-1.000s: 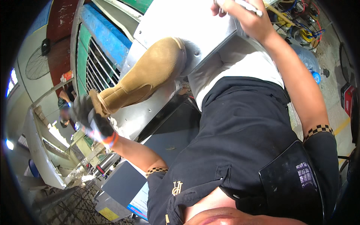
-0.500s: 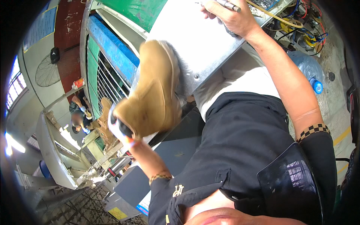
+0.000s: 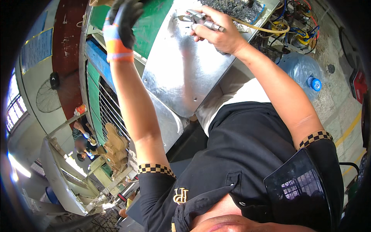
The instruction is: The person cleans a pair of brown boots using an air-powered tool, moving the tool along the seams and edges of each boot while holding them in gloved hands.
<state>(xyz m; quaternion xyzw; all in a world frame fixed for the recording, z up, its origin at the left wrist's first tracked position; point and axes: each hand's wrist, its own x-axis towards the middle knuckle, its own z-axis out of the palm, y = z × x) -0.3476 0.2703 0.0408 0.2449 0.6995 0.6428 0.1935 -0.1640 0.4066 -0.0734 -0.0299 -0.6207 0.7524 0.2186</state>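
Note:
My left hand (image 3: 123, 29) wears a glove with a dark palm and an orange and white cuff. It is raised at the top edge over the green surface (image 3: 156, 23), its fingers blurred and partly cut off. A piece of a tan boot (image 3: 101, 2) shows right beside it; whether the fingers touch it is unclear. My bare right hand (image 3: 222, 33) is closed round a silver metal hand tool (image 3: 199, 17) with a slim pointed tip. The tip points left, above the shiny metal plate (image 3: 170, 73).
A yellowish hose (image 3: 266, 29) runs behind my right hand, near dark crusted residue (image 3: 239, 9). Tangled wires (image 3: 297, 29) and a clear plastic bottle (image 3: 301, 69) lie to the right. At left, several tan boots (image 3: 116, 145) stand near another person (image 3: 83, 143).
My left hand has swung up and away with the tan boot, from the middle left to the top edge. The metal plate is uncovered. My right hand has shifted slightly left and down with the tool.

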